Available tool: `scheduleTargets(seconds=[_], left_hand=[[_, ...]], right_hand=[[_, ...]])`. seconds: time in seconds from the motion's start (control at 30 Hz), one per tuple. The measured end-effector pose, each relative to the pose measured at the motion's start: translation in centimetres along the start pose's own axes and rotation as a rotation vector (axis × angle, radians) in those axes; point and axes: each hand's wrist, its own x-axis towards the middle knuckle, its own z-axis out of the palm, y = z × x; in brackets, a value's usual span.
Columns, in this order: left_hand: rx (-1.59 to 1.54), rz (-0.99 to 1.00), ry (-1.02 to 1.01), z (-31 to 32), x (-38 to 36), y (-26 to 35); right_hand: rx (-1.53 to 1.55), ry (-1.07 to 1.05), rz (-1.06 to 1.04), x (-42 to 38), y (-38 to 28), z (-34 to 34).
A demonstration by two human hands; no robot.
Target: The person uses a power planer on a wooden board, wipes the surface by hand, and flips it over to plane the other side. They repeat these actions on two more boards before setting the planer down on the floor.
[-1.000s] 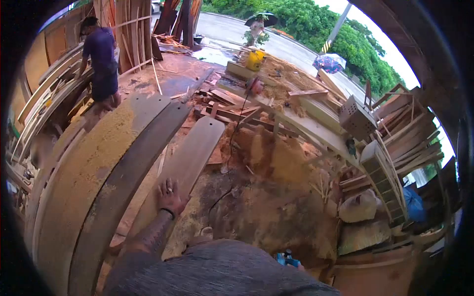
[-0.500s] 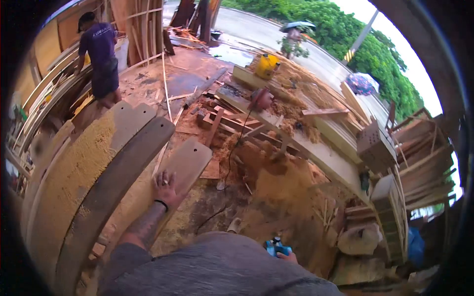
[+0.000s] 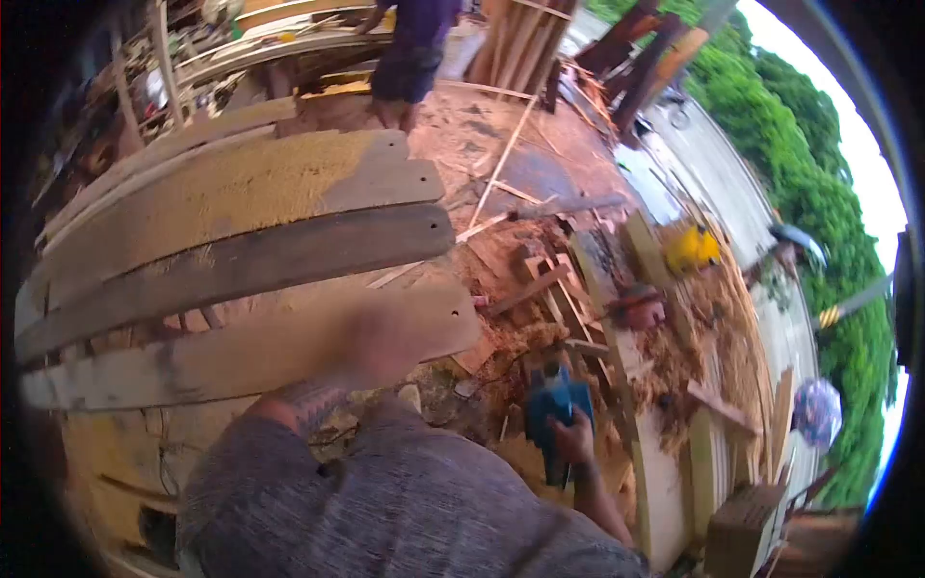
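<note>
My right hand (image 3: 575, 438) is closed around the handle of a teal electric planer (image 3: 554, 409), held out over the shaving-covered ground to the right of my body. My left hand (image 3: 385, 342) is smeared by motion over the nearest curved plank (image 3: 260, 342), close to its rounded end with a small hole. Its fingers cannot be made out, nor whether it touches the wood. Beyond that plank lies a darker curved plank (image 3: 241, 270), and past it a wider pale one (image 3: 385, 185) partly covered in sawdust.
Another person (image 3: 414, 58) stands behind the planks. On the right are long beams (image 3: 655, 462) heaped with wood shavings, a yellow container (image 3: 692, 249) and a reddish machine part (image 3: 638, 306). Scrap sticks (image 3: 530, 289) litter the ground. A wet road (image 3: 718, 159) runs beyond.
The view has turned left and tilted. My right hand has brought the planer up and forward from beside my body. My left hand, flat on the near plank before, is now blurred in motion.
</note>
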Motion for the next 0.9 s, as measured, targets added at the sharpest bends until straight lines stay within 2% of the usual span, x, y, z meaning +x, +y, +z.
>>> scheduleTargets(seconds=[0.07, 0.13, 0.2, 0.23, 0.3, 0.33, 0.37, 0.47, 0.5, 0.53, 0.6, 0.67, 0.7, 0.8, 0.87, 0.9], left_hand=[[0.012, 0.006, 0.003, -0.4, -0.2, 0.1], [-0.002, 0.008, 0.003, -0.7, 0.2, -0.3], [-0.052, 0.011, -0.006, -0.5, 0.3, -0.4], [-0.052, 0.018, 0.024, -0.9, 0.2, -0.1], [-0.039, 0.035, 0.098, -1.9, 0.5, 0.3], [-0.018, 0.026, 0.097, -1.5, 0.7, 0.2], [0.005, 0.026, 0.093, -0.7, 0.5, -0.2], [0.018, 0.086, 0.151, 1.0, 0.0, -1.7], [-0.05, 0.106, 0.261, 0.1, 0.8, -0.9], [-0.024, 0.093, 0.201, -0.8, 0.8, -0.5], [0.081, 0.123, 0.288, 1.9, 1.2, -1.4], [0.113, 0.09, 0.169, -0.1, 2.3, -0.8], [0.122, 0.046, 0.101, -0.5, 1.6, 0.3], [0.236, -0.087, 0.172, 0.9, 2.1, 5.4], [0.198, -0.148, 0.078, 0.1, 5.1, 11.4], [0.011, -0.115, 0.034, 1.1, 6.3, 13.9]], right_hand=[[0.033, -0.028, -0.269, 6.1, -5.8, -0.8], [-0.023, -0.094, -0.362, 14.5, -8.5, -0.4], [-0.292, -0.09, -0.507, 18.3, -17.9, 0.6], [-0.253, -0.08, -0.542, 23.7, -17.3, 2.1], [-0.179, -0.182, -0.485, 29.8, -21.6, 4.5], [-0.148, -0.295, -0.387, 29.8, -26.7, 6.2], [0.023, -0.46, -0.329, 34.1, -27.3, 9.4], [0.036, -0.451, -0.579, 37.6, -33.2, 16.9], [0.077, -0.407, -0.644, 37.9, -34.8, 18.7], [0.141, -0.37, -0.689, 38.2, -36.5, 20.6], [0.28, -0.34, -0.679, 38.9, -38.9, 22.9], [0.288, -0.553, -0.417, 40.0, -40.8, 25.7], [0.241, -0.502, -0.471, 40.2, -41.3, 27.5], [0.067, -0.35, -0.587, 41.8, -39.8, 28.9], [-0.054, -0.355, -0.628, 42.4, -38.2, 30.4], [-0.129, -0.373, -0.7, 42.5, -36.9, 29.2]])
